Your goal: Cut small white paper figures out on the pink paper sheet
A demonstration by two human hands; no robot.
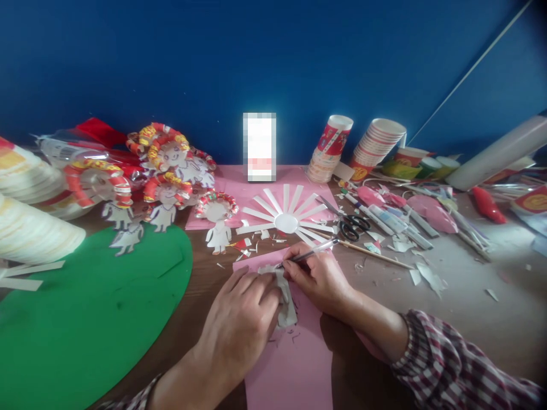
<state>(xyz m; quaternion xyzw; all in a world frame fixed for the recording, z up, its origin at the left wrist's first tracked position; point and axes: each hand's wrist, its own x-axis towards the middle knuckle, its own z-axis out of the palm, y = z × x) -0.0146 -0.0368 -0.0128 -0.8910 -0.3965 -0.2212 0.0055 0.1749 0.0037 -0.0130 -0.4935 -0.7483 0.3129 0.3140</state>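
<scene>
My right hand point(318, 278) is closed round a pen point(310, 250), its tip touching the upper part of a white paper piece point(287, 304). Over the left side of that piece lies my left hand point(245, 310), its curled fingers holding the paper down and hiding much of it. Beneath both is a pink sheet point(290, 370) with a few dark pen marks. Just beyond my hands sit a white paper sunburst of strips point(285, 223) and a paper doll figure point(219, 236) with a patterned ring on top.
Black-handled scissors point(354, 226), a wooden stick point(376, 254), markers point(391, 219) and paper scraps point(429, 279) lie to the right. Stacked paper cups point(378, 148) and a phone point(260, 147) stand at the back. A green sheet point(98, 319) and ringed paper dolls point(162, 213) are left.
</scene>
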